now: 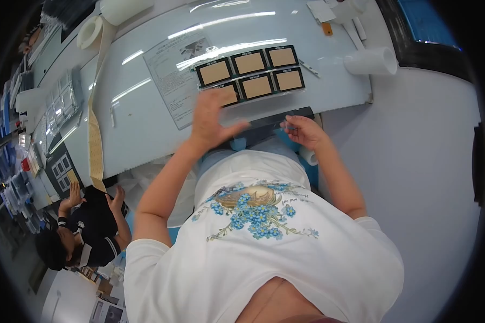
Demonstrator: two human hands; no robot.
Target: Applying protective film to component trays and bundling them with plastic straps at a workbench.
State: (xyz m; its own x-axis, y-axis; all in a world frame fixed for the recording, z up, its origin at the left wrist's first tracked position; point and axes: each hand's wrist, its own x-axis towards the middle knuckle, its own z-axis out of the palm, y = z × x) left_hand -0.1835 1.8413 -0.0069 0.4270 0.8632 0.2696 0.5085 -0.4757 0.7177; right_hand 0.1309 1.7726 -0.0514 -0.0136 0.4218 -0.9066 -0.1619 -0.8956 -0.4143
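Note:
My left hand (212,119) is raised at the table's near edge with its fingers apart and nothing in it. Its fingertips cover part of the lower left panel in a set of black-framed tan panels (256,86), which lie in two rows of three on the glossy table. Whether those fingers touch the panel I cannot tell. To the right, my right hand (304,131) is closed in a pinch beside a dark bar (275,121) along the table edge. Something small and pale shows at its fingertips, too small to name.
A printed sheet (172,81) lies under the table's clear surface, left of the panels. A long tan strip (95,129) runs down from a white roll (90,32). Another white roll (373,61) lies at right. A co-worker (89,229) is at lower left.

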